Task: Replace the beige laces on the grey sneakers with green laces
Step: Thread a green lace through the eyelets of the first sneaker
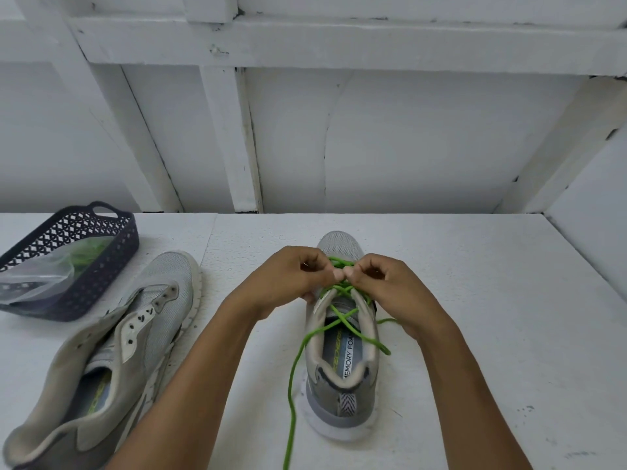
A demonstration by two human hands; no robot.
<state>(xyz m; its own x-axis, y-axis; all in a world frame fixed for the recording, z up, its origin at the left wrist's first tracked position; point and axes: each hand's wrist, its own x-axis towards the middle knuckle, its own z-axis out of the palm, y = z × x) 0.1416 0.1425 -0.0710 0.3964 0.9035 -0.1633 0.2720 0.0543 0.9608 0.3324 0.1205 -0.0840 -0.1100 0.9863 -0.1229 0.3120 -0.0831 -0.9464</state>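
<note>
White worktop (475, 300) holds the grey sneaker (342, 385) pointing to 12 o'clock, with left hand (291, 276) and right hand (386, 283) touching over its front, both pinching the green lace (343, 289).

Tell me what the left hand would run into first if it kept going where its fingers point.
The right hand: the left hand points across the sneaker toward it, and their fingertips seem to touch above the green lace both pinch. Depth is unclear from one view.
</note>
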